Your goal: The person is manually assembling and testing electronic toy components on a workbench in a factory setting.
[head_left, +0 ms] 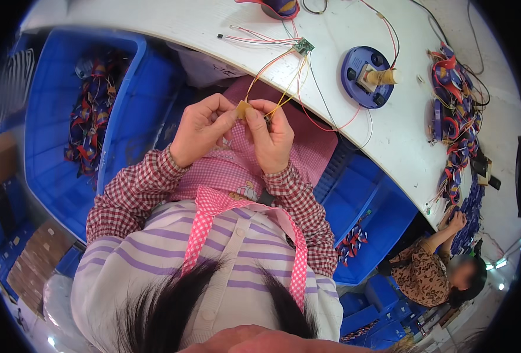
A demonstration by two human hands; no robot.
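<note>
My left hand [200, 130] and my right hand [273, 140] meet over my lap, just off the near edge of the white table [260, 56]. Between their thumbs and fingertips they pinch a small tan square piece [242, 110], whose exact kind I cannot make out. Yellow and orange wires [267, 66] run from a small green circuit board [303, 46] on the table down to my fingers. Some of the wires pass behind my right hand, so their ends are hidden. More thin red, black and white wires spread from the board across the tabletop.
Right of the board is a round purple-blue housing [351, 66] with a tan cylinder [381, 77] on it. Wired parts [450, 94] heap along the table's right side. Blue bins [136, 106] with similar parts flank me. A co-worker [428, 273] handles pieces at far right.
</note>
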